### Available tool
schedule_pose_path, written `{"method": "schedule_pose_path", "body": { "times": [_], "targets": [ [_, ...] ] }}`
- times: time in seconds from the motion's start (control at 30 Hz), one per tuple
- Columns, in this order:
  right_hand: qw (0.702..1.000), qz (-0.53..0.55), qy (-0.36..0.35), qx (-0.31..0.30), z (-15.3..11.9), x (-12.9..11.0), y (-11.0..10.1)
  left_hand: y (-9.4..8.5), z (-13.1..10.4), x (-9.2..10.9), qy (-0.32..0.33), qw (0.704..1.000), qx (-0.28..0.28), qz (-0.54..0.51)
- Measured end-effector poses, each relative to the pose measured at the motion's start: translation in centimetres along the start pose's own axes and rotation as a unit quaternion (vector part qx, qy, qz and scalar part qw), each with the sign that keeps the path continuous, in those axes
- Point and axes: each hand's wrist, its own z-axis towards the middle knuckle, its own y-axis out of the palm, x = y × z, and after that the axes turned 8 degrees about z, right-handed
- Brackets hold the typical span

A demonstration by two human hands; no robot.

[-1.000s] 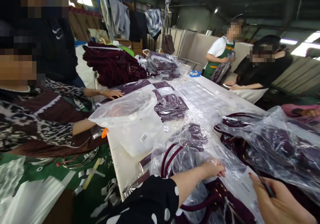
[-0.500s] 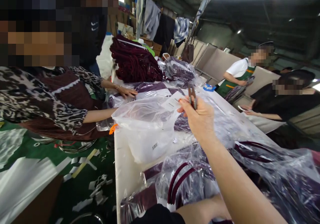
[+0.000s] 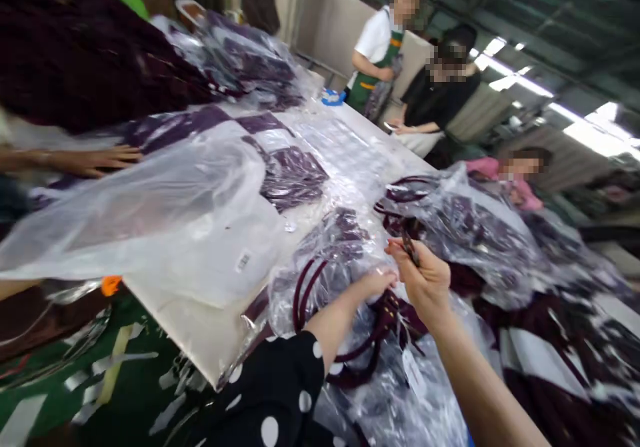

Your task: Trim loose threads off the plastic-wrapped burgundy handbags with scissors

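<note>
My right hand (image 3: 423, 277) is closed around small dark snips (image 3: 411, 248), held upright over the plastic-wrapped maroon goods. Just to its left, my left hand (image 3: 377, 283) reaches in from a polka-dot sleeve, its fingers closed at the clear plastic; what they pinch is too small to make out. Under and beside the hands lie a clear-bagged item with maroon handles (image 3: 313, 290) and maroon cords with a white tag (image 3: 414, 372). A frosted white bag (image 3: 200, 234) with a small barcode label spreads across the table's left side.
A co-worker's hand (image 3: 107, 160) rests on wrapped goods at the left. A dark maroon pile (image 3: 80, 54) stands behind it. More bagged goods (image 3: 480, 234) lie at the right. Several people are beyond the white table (image 3: 185, 320). Scraps litter the green floor.
The view has swung right and down. My right hand with the snips has moved away from the frosted bag and its paper, down beside my left hand, which has come into sight. The frosted bag now lies flatter.
</note>
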Motion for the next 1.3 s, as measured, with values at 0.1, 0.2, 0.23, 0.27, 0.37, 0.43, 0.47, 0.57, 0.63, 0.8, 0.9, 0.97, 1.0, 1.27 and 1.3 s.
{"method": "schedule_pose_path", "body": {
  "times": [0.1,0.2,0.23,0.27,0.37,0.43,0.47,0.57,0.63,0.8,0.9,0.97,1.0,1.27,1.3],
  "targets": [
    [0.988,-0.066,0.121,0.064,-5.3,6.8,-3.0,0.9,4.7,-1.7,-0.034,0.999,0.005,0.028],
    [0.975,-0.115,0.175,0.075,-8.3,11.3,-3.7,0.9,6.1,-2.7,-0.042,0.998,0.004,0.047],
    [0.975,-0.125,0.170,0.068,-8.7,12.3,-3.5,0.9,6.0,-2.7,-0.041,0.998,0.004,0.053],
    [0.976,-0.136,0.158,0.058,-8.7,13.0,-3.1,0.8,5.8,-2.6,-0.041,0.997,0.005,0.059],
    [0.975,-0.185,0.125,0.022,-8.2,14.5,-1.6,0.9,5.2,-2.3,-0.039,0.996,0.020,0.073],
    [0.965,-0.228,0.129,-0.006,-7.7,15.2,-0.8,1.0,5.3,-2.2,-0.040,0.996,0.035,0.075],
    [0.959,-0.249,0.134,-0.020,-7.5,15.4,-0.6,1.1,5.4,-2.2,-0.041,0.996,0.042,0.073],
    [0.952,-0.262,0.150,-0.049,-7.2,15.6,-0.7,1.0,5.8,-2.4,-0.043,0.996,0.049,0.060],
    [0.960,-0.220,0.164,-0.045,-7.2,15.2,-1.5,0.8,5.9,-2.7,-0.039,0.997,0.043,0.050],
    [0.959,0.067,0.266,0.067,-8.0,12.0,-6.0,0.5,6.4,-3.2,-0.019,0.998,0.044,0.049],
    [0.922,0.235,0.273,0.141,-10.0,7.6,-8.4,0.6,6.5,-3.3,-0.019,0.996,0.041,0.077],
    [0.914,0.277,0.252,0.158,-11.7,3.9,-8.5,0.7,6.6,-3.2,-0.023,0.994,0.034,0.098],
    [0.918,0.283,0.237,0.145,-12.5,2.1,-8.0,0.7,6.6,-3.1,-0.027,0.993,0.028,0.108],
    [0.971,0.189,0.146,-0.005,-14.4,1.7,-3.3,1.1,6.3,-2.5,-0.032,0.976,-0.030,0.213],
    [0.975,0.139,0.168,0.035,-14.5,3.3,-3.6,1.2,6.2,-2.4,-0.029,0.972,-0.037,0.231]
  ]
}}
